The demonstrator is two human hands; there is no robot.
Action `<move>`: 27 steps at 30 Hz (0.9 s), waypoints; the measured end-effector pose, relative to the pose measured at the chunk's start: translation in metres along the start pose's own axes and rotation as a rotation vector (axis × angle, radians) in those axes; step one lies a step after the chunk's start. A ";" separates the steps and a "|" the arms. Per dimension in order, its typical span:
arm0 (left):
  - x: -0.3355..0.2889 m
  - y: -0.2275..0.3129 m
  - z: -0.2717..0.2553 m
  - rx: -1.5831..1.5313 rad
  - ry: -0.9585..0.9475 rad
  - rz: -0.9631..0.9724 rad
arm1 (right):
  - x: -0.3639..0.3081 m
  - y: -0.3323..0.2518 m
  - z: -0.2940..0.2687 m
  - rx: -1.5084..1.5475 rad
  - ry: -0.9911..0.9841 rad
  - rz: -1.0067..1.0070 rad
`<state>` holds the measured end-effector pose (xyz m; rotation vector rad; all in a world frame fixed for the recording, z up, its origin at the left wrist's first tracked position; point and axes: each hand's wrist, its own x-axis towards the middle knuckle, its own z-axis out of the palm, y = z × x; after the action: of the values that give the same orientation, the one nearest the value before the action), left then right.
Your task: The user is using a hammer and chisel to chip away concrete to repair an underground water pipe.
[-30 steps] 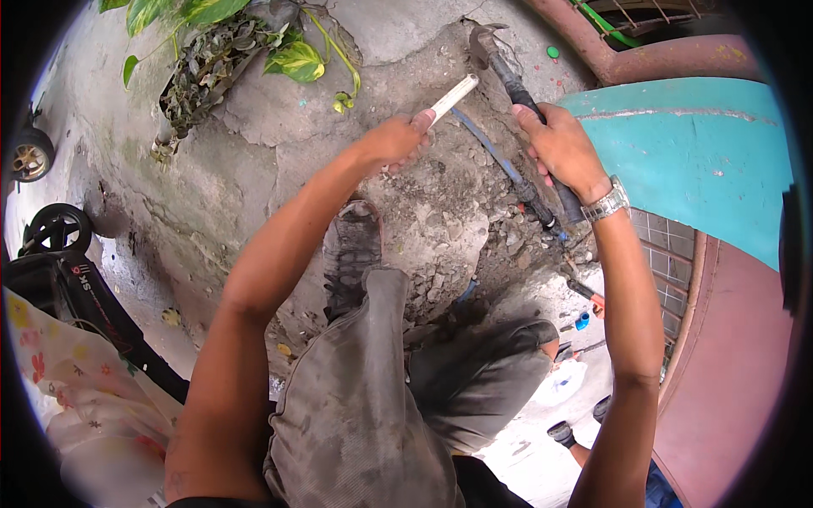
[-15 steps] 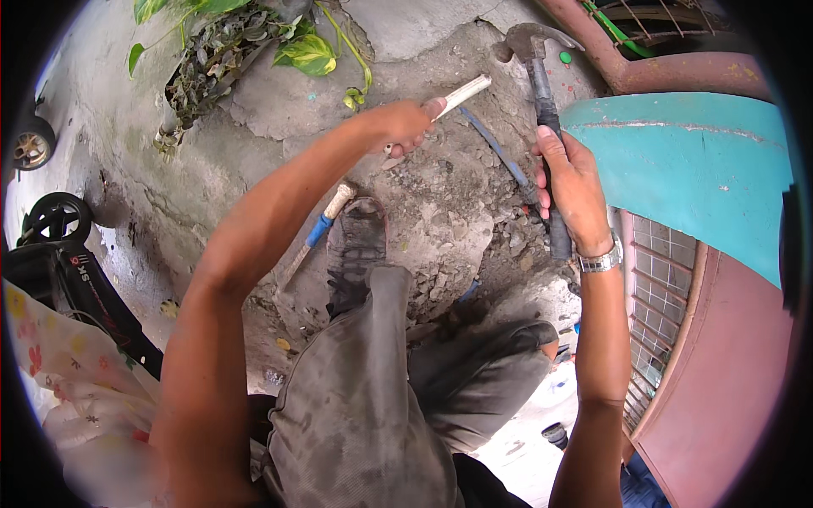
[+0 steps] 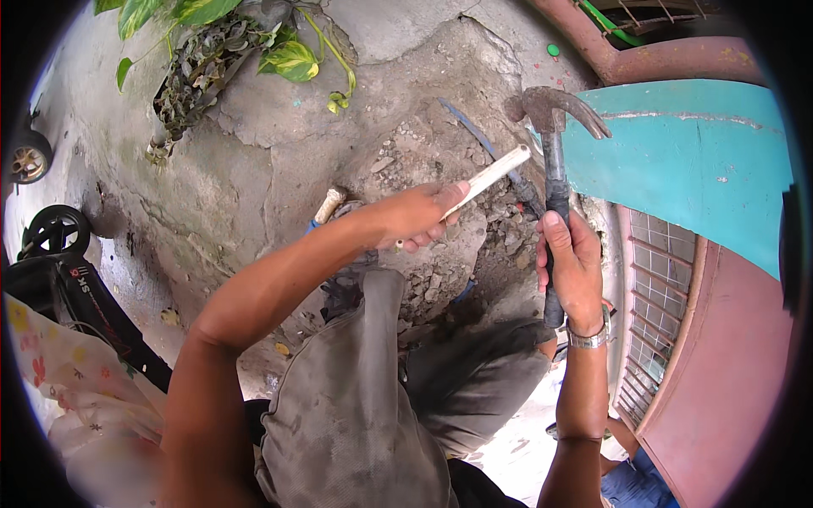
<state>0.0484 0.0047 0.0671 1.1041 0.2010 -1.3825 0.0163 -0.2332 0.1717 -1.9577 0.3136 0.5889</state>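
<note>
Bare forearms; silver wristwatch (image 3: 588,338); dusty grey trousers (image 3: 364,406).

Broken rubble pit (image 3: 440,182) as landmark, open concrete to its left up to the potted plant (image 3: 220,59), teal gate (image 3: 694,161) closing its right side, raised claw hammer (image 3: 555,152) and white chisel (image 3: 487,179) crossing above it, bent knee (image 3: 364,381) blocking its near edge

Cracked concrete ground (image 3: 254,169) w/ rubble, leafy plant (image 3: 212,42) top left, teal panel (image 3: 694,152) & grated gate (image 3: 660,296) right.

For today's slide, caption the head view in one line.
Right hand raises a claw hammer; left hand holds a pale chisel over broken concrete.
</note>
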 end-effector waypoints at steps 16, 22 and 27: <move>0.062 -0.031 -0.029 0.000 0.573 0.417 | 0.094 -0.005 0.011 -0.591 -0.031 -0.120; 0.045 -0.044 -0.026 -0.938 0.048 0.324 | 0.065 0.052 0.023 -0.563 -0.066 -0.237; 0.014 -0.107 -0.017 -0.727 0.485 0.569 | 0.058 0.049 0.021 -0.963 -0.071 -0.310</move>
<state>-0.0299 0.0285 -0.0047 0.7625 0.6314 -0.4422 0.0368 -0.2346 0.0957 -2.8109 -0.4024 0.6617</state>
